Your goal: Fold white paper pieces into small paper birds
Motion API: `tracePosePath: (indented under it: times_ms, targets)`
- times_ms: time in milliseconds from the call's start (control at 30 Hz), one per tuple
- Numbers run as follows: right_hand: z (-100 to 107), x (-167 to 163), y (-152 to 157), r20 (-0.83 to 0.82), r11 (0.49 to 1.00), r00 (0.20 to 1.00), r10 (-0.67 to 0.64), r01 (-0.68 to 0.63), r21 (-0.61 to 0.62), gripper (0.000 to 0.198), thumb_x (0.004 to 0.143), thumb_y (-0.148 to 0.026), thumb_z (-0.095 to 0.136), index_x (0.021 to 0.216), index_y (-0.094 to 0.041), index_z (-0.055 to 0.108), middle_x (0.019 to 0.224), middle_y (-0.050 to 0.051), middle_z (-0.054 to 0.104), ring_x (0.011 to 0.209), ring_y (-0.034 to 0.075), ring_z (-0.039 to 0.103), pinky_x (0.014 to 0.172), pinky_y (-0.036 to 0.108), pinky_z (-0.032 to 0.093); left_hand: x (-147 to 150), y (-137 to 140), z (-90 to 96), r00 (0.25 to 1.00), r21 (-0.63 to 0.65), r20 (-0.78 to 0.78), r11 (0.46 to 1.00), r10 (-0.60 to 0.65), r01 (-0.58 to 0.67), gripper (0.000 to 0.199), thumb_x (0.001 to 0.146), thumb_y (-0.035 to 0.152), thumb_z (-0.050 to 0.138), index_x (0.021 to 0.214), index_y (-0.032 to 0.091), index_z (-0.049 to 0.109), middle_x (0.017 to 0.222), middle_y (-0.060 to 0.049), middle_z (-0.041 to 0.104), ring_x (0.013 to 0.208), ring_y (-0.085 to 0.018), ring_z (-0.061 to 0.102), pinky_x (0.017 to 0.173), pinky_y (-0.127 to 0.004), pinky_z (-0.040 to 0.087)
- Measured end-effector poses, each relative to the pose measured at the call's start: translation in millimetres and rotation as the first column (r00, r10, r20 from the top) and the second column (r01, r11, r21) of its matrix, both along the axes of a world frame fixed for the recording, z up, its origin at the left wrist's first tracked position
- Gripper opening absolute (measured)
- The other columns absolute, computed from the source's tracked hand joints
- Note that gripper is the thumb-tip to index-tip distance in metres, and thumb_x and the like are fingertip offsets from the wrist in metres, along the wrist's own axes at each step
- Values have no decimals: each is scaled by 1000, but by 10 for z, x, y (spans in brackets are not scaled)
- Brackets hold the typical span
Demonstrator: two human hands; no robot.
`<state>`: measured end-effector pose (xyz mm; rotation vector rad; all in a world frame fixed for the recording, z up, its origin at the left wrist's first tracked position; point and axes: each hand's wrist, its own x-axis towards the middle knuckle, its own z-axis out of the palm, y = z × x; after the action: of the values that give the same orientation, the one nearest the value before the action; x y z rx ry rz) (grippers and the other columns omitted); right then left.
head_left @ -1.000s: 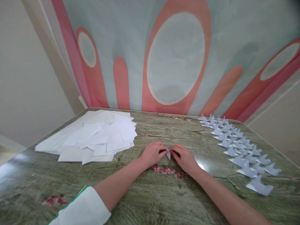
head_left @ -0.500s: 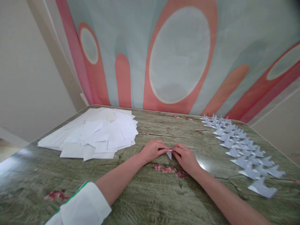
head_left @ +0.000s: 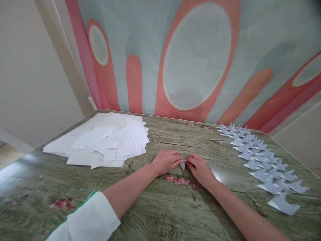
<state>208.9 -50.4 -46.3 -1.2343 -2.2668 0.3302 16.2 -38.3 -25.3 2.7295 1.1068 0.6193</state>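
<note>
1. Head: folded paper point(head_left: 183, 165) right of the paper pile point(head_left: 107, 140), over the counter point(head_left: 155, 211).
2. Left hand point(head_left: 167, 161), right hand point(head_left: 201, 171): fingers narrow, both pinching folded paper.
3. Bird-like folded shapes point(head_left: 283, 203) farther right of pile.
4. Probably creasing; next fold likely calls for fine two-handed pinching.

Even, moderately bright light fills the scene. White glare patches mark the glossy grey-green wood-patterned table point(head_left: 160, 214), at its left edge and beside the bare right forearm point(head_left: 238, 205), which casts a soft shadow. The small folded white paper point(head_left: 183, 165) looks soft; wide-angle stretching bends the edges, and the top-right corner darkens.
</note>
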Motion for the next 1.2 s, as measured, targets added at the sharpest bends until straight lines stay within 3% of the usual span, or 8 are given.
tracePosePath:
  times_ms: [367, 533, 733, 1200]
  targets:
    - [-34, 1, 7, 17, 997, 1000, 4, -5, 76, 19, 86, -23, 46, 84, -20, 64, 78, 5, 57, 73, 17, 53, 68, 30, 43, 31, -30, -12, 990, 138, -132, 990, 51, -32, 32, 90, 35, 35, 84, 21, 63, 82, -2, 60, 73, -12, 57, 62, -22, 40]
    - [-10, 12, -7, 12, 993, 1000, 10, -11, 116, 16, 84, -24, 48, 89, -20, 63, 80, 4, 58, 75, 17, 55, 69, 29, 44, 43, -39, 15, 979, 174, -198, 985, 55, -20, 33, 90, 35, 34, 82, 20, 62, 81, -2, 61, 69, -12, 57, 59, -21, 39]
    - [28, 36, -18, 34, 978, 999, 2, -9, 207, 16, 81, -20, 51, 94, -19, 61, 88, 6, 60, 81, 18, 54, 73, 31, 43, 44, -41, 33, 970, 180, -238, 984, 48, -4, 29, 89, 34, 37, 83, 19, 61, 80, -3, 61, 70, -13, 59, 58, -22, 40]
    - [84, 31, -13, 156, 942, 985, 68, -115, 315, 13, 84, -19, 48, 86, -18, 61, 84, 5, 61, 79, 17, 54, 73, 30, 38, 50, -55, 46, 959, 168, -279, 986, 47, 1, 28, 89, 32, 36, 86, 17, 60, 82, -4, 61, 74, -14, 58, 62, -23, 42]
